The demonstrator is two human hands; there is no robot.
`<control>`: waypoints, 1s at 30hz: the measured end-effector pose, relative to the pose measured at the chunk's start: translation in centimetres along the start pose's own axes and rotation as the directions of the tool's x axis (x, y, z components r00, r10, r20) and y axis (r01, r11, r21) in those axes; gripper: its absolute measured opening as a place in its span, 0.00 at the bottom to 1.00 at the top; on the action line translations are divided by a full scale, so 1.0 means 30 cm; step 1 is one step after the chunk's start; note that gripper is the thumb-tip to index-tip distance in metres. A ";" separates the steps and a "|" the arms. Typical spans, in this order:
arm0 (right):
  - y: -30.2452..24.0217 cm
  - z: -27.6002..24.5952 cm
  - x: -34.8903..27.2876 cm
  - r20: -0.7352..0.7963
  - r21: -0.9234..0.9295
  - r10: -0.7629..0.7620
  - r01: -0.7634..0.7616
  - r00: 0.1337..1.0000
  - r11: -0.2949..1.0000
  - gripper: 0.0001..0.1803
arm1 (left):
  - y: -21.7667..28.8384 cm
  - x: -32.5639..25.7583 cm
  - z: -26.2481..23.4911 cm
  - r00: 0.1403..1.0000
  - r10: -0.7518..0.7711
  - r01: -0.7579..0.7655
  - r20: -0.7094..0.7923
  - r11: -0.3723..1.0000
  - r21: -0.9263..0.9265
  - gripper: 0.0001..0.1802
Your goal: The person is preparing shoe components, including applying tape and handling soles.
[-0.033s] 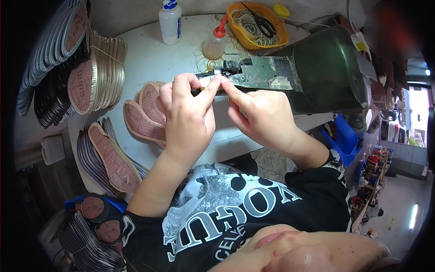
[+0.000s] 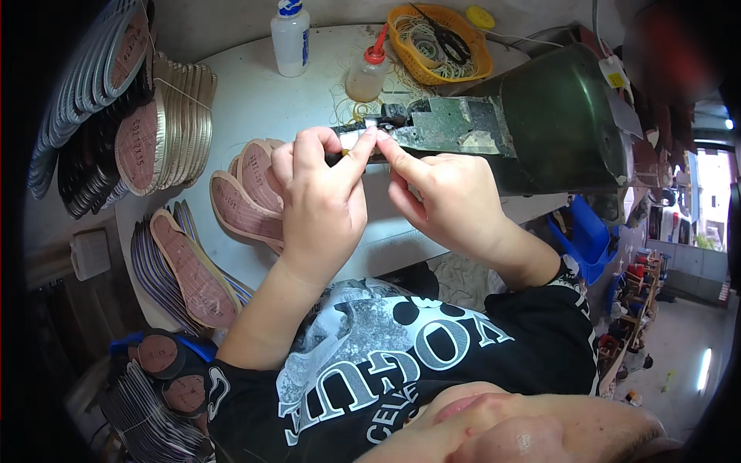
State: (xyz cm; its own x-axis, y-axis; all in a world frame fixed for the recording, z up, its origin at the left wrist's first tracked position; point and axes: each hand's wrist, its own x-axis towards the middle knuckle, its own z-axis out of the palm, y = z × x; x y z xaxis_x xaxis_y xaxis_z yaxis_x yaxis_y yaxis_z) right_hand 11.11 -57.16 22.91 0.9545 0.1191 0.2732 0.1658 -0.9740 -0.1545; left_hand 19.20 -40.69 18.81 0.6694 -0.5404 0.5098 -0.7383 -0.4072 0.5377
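My left hand (image 2: 324,185) and my right hand (image 2: 449,193) meet at the narrow working end of a dark green machine (image 2: 559,116), with their index fingertips almost touching. The left fingers are curled in, and a small yellowish bit shows beside them. On the right hand the index finger stretches toward the machine's small metal foot (image 2: 371,121) while the others curl under. What the fingertips hold is too small and covered to make out. Left of my left hand, loose pinkish-brown insoles (image 2: 241,207) overlap on the white table (image 2: 324,85).
Bundled insoles (image 2: 185,116) stand at the left, and another stack (image 2: 193,270) sits nearer me. At the back are a white bottle (image 2: 290,46), a red-tipped squeeze bottle (image 2: 366,77) and a yellow basket (image 2: 417,62) with black scissors (image 2: 448,42) and cord. A blue bin (image 2: 587,239) is at the right.
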 end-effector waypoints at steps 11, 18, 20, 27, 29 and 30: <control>-0.012 -0.023 0.020 0.000 0.082 0.057 -0.057 0.998 0.995 0.26 | -0.017 -0.035 0.011 0.999 -0.021 0.019 -0.026 0.998 -0.060 0.25; 0.009 -0.063 -0.003 -0.032 0.548 0.181 -0.134 0.983 0.826 0.17 | 0.007 -0.032 -0.033 0.996 -0.051 0.055 0.067 0.996 -0.064 0.30; 0.001 -0.077 -0.026 0.031 0.646 0.312 -0.257 0.950 0.718 0.13 | 0.023 -0.021 -0.040 0.993 -0.043 0.047 0.108 0.998 -0.041 0.32; -0.011 -0.024 -0.048 0.001 0.597 0.221 -0.178 0.975 0.782 0.25 | 0.037 -0.012 -0.050 0.988 -0.010 0.011 0.152 1.000 -0.005 0.30; -0.007 -0.021 -0.053 0.005 0.579 0.178 -0.148 0.984 0.802 0.28 | 0.045 -0.003 -0.056 0.986 -0.011 0.011 0.164 1.000 0.003 0.30; -0.009 -0.032 -0.047 0.000 0.531 0.145 -0.122 0.989 0.839 0.29 | 0.046 0.000 -0.057 0.986 -0.013 0.011 0.168 1.000 0.010 0.30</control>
State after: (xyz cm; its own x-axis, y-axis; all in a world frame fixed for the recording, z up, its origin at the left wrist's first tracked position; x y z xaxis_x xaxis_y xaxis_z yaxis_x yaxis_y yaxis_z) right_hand 9.48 -57.24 23.47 0.9684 -0.0233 0.2484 0.1536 -0.7291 -0.6670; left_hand 18.32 -39.99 20.69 0.6552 -0.6514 0.3827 -0.7315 -0.4205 0.5367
